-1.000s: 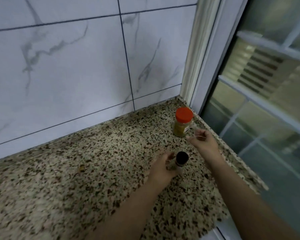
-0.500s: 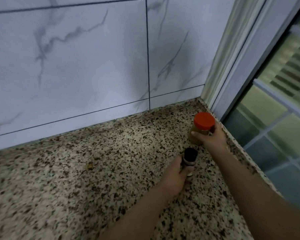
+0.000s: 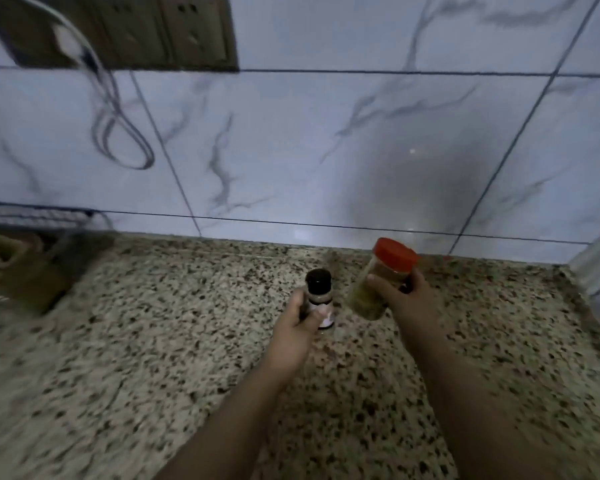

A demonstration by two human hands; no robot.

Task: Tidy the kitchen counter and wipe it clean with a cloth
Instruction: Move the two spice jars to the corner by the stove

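Both jars now lifted: red-lidded jar (image 3: 381, 277) tilted, dark-capped bottle (image 3: 320, 296) upright.

White marble-veined wall tiles (image 3: 326, 140) with dark grout lines, dimly lit. Brown socket panel (image 3: 160, 29) at upper left, a white cable (image 3: 115, 109) looping down from it. Below, speckled granite bench (image 3: 153, 341), blurred.

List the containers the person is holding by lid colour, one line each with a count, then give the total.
Orange-red lid: 1, the spice jar gripped in the right hand
Black lid: 1, the small bottle gripped in the left hand
Total: 2
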